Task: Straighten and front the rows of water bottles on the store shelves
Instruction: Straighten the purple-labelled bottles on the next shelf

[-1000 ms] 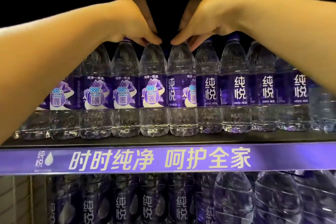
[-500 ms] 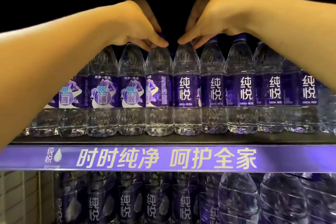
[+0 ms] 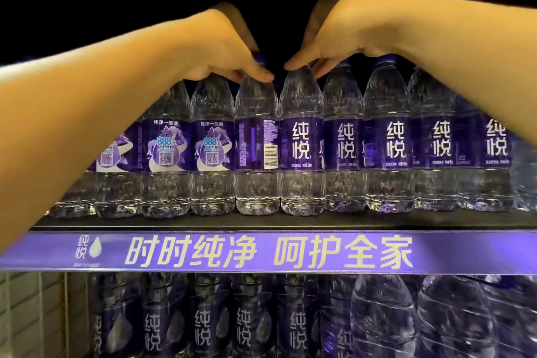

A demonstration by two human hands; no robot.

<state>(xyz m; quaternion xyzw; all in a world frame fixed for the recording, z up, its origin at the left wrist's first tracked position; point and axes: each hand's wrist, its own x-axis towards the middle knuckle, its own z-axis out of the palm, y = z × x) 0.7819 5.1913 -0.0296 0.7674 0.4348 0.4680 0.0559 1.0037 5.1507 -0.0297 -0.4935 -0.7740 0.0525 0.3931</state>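
Bottles of clear ribbed plastic stand upright in a row along the front edge of the shelf, long axes vertical, purple labels round their middles. The left hand pinches the cap of the barcode bottle, whose label shows barcode and small print to the front. The right hand pinches the neck of the next bottle, its white brand characters facing out. Below the purple shelf strip, more bottles stand.
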